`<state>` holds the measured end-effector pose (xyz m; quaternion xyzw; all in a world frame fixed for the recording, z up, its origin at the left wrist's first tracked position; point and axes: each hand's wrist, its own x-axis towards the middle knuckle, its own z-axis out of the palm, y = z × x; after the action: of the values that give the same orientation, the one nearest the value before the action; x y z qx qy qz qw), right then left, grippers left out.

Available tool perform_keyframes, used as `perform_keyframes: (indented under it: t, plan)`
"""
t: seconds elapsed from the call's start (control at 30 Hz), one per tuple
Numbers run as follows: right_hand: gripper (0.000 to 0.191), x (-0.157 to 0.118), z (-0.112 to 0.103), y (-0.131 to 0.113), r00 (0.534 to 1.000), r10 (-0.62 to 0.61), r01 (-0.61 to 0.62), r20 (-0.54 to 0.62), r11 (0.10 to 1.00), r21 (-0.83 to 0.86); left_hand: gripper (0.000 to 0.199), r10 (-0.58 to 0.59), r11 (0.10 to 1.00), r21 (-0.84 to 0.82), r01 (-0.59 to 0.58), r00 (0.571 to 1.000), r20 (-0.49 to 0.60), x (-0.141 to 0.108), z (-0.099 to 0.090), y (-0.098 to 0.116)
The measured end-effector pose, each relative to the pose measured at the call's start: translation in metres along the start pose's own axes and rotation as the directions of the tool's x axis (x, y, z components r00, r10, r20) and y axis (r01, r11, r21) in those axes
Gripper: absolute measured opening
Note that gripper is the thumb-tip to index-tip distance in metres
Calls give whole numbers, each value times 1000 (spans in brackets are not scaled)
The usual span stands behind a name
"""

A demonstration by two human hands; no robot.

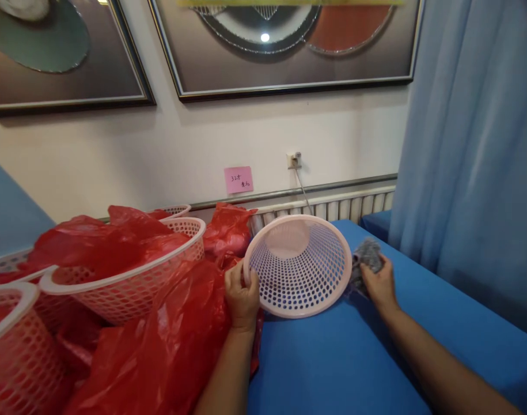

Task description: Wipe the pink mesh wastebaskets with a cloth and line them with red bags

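Note:
My left hand (242,295) grips the left rim of a pink perforated plastic basket (304,282), thumb inside and fingers round the outside. The basket is tilted on its side, its mouth facing me, with nothing in it. To the right, my right hand (379,281) is closed on a crumpled grey cloth (367,256), held beside the basket's right rim. Whether the cloth touches the basket I cannot tell. Both are over a blue-covered table (332,357). A red plastic bag (172,340) lies against my left forearm.
Several pink baskets (125,288) with red plastic bags crowd the left side. Behind stand a white radiator (345,207) and a wall socket (294,161) with a cord. A pink note (238,180) is on the wall. A blue curtain (470,144) hangs at right.

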<state>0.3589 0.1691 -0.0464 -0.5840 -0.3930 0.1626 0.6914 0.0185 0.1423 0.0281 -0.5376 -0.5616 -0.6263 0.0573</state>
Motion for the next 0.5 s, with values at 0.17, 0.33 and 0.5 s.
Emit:
perform_keyframes:
  t: [0.17,0.33,0.5]
  plan:
    - [68,-26,-21,-41,909,-400,383,-121,913,-141,36,374,908,197,-370,927,20,-6,-2,11]
    - [53,-87,9,-89,671,-665,704,327,710,0,34,402,880,211,-425,904,146,-11,-4,18]
    - [58,-103,51,-139,396,-825,894,404,447,38,30,341,934,5,-358,896,285,-20,-2,15]
